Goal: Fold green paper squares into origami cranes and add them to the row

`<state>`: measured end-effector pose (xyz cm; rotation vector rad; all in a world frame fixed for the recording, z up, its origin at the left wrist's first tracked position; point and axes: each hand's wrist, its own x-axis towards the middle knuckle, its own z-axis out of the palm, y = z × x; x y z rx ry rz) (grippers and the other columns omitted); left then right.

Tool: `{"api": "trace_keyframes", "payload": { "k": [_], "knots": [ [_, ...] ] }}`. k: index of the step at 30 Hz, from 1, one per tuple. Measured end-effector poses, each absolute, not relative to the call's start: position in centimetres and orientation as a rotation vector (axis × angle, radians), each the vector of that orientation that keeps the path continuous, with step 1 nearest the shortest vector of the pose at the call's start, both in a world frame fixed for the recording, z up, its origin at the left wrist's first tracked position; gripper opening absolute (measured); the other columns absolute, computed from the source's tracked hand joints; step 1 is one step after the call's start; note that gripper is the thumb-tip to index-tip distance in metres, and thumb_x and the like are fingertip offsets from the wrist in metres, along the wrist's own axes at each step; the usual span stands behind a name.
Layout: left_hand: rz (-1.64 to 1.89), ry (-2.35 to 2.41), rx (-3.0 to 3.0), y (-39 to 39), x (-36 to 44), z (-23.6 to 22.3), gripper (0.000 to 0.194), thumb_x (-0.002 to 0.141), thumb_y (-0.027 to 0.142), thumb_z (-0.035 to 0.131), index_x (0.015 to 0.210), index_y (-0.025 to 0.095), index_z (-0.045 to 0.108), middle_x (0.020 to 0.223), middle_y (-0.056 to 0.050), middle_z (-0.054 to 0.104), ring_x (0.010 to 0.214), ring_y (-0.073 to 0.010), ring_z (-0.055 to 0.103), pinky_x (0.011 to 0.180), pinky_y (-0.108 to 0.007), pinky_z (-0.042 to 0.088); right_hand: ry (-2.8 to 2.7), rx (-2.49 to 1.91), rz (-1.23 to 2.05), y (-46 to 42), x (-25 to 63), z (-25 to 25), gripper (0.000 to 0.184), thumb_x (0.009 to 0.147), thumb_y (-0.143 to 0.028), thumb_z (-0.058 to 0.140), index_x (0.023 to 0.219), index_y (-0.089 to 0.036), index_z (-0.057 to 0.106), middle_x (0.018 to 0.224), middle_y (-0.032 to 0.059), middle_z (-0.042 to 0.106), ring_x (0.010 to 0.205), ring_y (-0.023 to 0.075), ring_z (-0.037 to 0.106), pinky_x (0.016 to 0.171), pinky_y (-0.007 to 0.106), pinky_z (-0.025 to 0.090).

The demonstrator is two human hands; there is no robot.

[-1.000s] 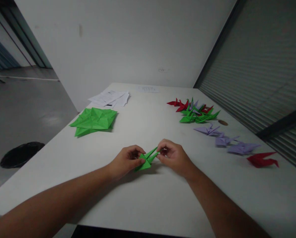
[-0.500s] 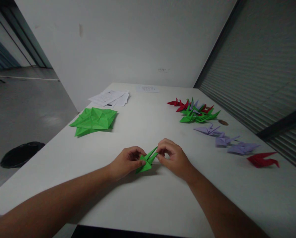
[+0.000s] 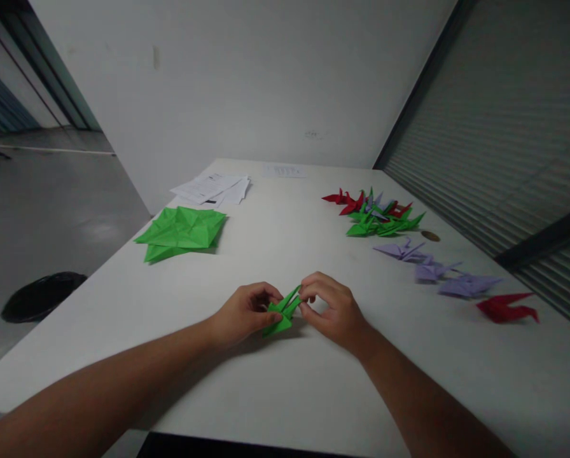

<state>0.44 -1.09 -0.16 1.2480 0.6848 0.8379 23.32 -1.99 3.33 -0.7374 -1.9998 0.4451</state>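
A folded green origami crane [image 3: 280, 324] is held just above the white table [image 3: 313, 394], with two narrow points rising toward the upper right. My left hand [image 3: 247, 312] pinches its body between thumb and fingers. At the tip of one narrow point, the thumb and fingertips of my right hand [image 3: 330, 308] are closed on the paper. Those fingertips partly hide the tip.
Creased green paper sheets [image 3: 182, 229] lie at the left, with printed papers [image 3: 213, 189] behind them. A pile of red, green and purple cranes [image 3: 380, 216] sits back right, near purple cranes [image 3: 469, 285], a red crane [image 3: 507, 308] and a brown disc [image 3: 430, 235]. A black-lined bin [image 3: 41, 298] stands left.
My right hand has shifted slightly down and left, its fingers closing further over the tip of the green crane. My left hand keeps its pinch almost unmoved.
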Motion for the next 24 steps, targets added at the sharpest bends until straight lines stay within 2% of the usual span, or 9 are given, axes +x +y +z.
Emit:
{"api": "trace_keyframes", "payload": {
  "k": [5, 15, 19, 24],
  "knots": [
    [0.883, 0.719, 1.315, -1.2, 0.4, -0.1, 0.032, 0.076, 0.031, 0.087, 0.096, 0.014, 0.069, 0.087, -0.003, 0.067, 0.074, -0.0132, 0.061, 0.067, -0.026, 0.049, -1.980, -0.746, 0.415, -2.1, 23.0, 3.2, 0.018, 0.085, -0.006, 0.063, 0.086, -0.024, 0.063, 0.087, 0.0049, 0.069, 0.076, 0.0189, 0.065, 0.065, 0.033, 0.054],
    [0.972, 0.797, 1.357, -1.1, 0.3, 0.1, 0.030, 0.075, 0.032, 0.087, 0.093, 0.015, 0.069, 0.088, -0.004, 0.068, 0.077, -0.0150, 0.062, 0.069, -0.027, 0.051, -1.920, -0.761, 0.465, -2.5, 22.5, 3.0, 0.015, 0.088, -0.014, 0.069, 0.098, -0.024, 0.070, 0.101, 0.0091, 0.074, 0.087, 0.0218, 0.070, 0.075, 0.037, 0.060],
    [0.966, 0.801, 1.383, -1.1, 0.2, -0.4, 0.028, 0.077, 0.031, 0.085, 0.093, 0.015, 0.068, 0.088, -0.004, 0.067, 0.075, -0.0142, 0.062, 0.067, -0.026, 0.052, -1.846, -0.816, 0.514, -2.4, 22.4, 2.6, 0.006, 0.089, -0.019, 0.073, 0.090, -0.024, 0.072, 0.100, 0.0079, 0.077, 0.093, 0.0230, 0.074, 0.085, 0.041, 0.061],
    [0.938, 0.827, 1.443, -1.1, 0.1, -0.5, 0.026, 0.080, 0.032, 0.081, 0.094, 0.015, 0.068, 0.086, -0.004, 0.067, 0.071, -0.0139, 0.062, 0.063, -0.026, 0.052, -1.781, -0.844, 0.621, -2.2, 22.4, 2.2, 0.008, 0.088, -0.019, 0.076, 0.084, -0.025, 0.073, 0.094, 0.0063, 0.079, 0.089, 0.0223, 0.076, 0.084, 0.040, 0.061]
  ]
}}
